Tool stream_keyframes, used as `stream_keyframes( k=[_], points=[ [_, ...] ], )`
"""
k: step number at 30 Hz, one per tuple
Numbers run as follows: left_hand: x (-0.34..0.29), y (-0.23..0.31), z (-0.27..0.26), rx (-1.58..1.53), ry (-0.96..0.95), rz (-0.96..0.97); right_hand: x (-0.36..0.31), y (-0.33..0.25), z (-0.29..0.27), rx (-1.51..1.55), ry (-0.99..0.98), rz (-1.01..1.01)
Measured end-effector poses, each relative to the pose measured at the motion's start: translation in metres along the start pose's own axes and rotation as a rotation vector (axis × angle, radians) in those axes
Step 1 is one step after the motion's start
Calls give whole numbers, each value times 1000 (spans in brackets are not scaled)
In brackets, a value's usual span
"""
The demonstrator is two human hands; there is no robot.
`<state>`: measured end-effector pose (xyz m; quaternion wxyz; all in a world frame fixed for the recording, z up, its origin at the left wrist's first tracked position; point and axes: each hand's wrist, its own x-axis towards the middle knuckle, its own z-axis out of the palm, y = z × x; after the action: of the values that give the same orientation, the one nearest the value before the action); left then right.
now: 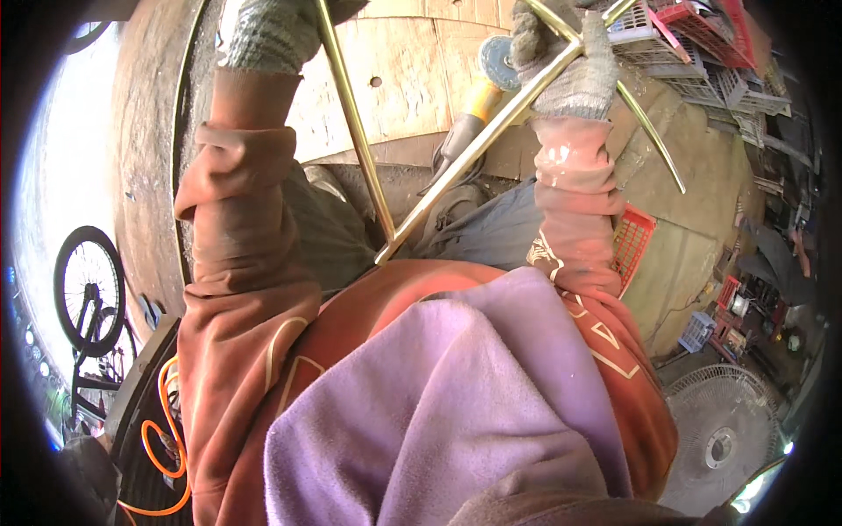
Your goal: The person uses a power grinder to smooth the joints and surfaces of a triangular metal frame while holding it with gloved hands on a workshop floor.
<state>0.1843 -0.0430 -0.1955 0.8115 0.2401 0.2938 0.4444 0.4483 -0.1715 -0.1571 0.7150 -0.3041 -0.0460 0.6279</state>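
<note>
The right hand (588, 88) wraps its fingers (529, 39) round the frame (474, 153), whose long tube slants lower-left; left hand (270, 37) cropped, grip unclear.

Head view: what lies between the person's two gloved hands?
In the head view, from the left hand across to the right hand: a tube of the metal frame, cardboard, and the round grinder disc.

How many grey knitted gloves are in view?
2: one on the left hand, cut off by the picture's top edge; one on the right hand, crossed by golden metal tubing. Others may be hidden.
</note>
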Motion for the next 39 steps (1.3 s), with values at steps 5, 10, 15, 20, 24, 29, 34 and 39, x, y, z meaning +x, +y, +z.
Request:
stream_keyframes(
  k=[5,10,15,20,24,29,34,39],
  points=[
    [-14,-32,5,633,-117,449,7,-3,-10,-3,-51,-80],
    [-6,-23,19,69,16,-104,18,-13,-25,37,0,-228],
    [-6,-28,15,76,-56,-141,26,-18,-31,30,62,-285],
    [-17,-30,31,211,146,-64,33,-24,-46,94,27,-243],
    [-13,-30,23,146,85,-140,45,-41,-66,217,-122,-36],
    [-8,-38,23,136,29,-122,44,-47,-83,108,-170,-89],
    [-9,-38,17,135,53,-104,45,-41,-72,106,-80,-117],
    [-9,-37,26,150,94,-138,40,-46,-72,138,-167,-68]
  ],
)
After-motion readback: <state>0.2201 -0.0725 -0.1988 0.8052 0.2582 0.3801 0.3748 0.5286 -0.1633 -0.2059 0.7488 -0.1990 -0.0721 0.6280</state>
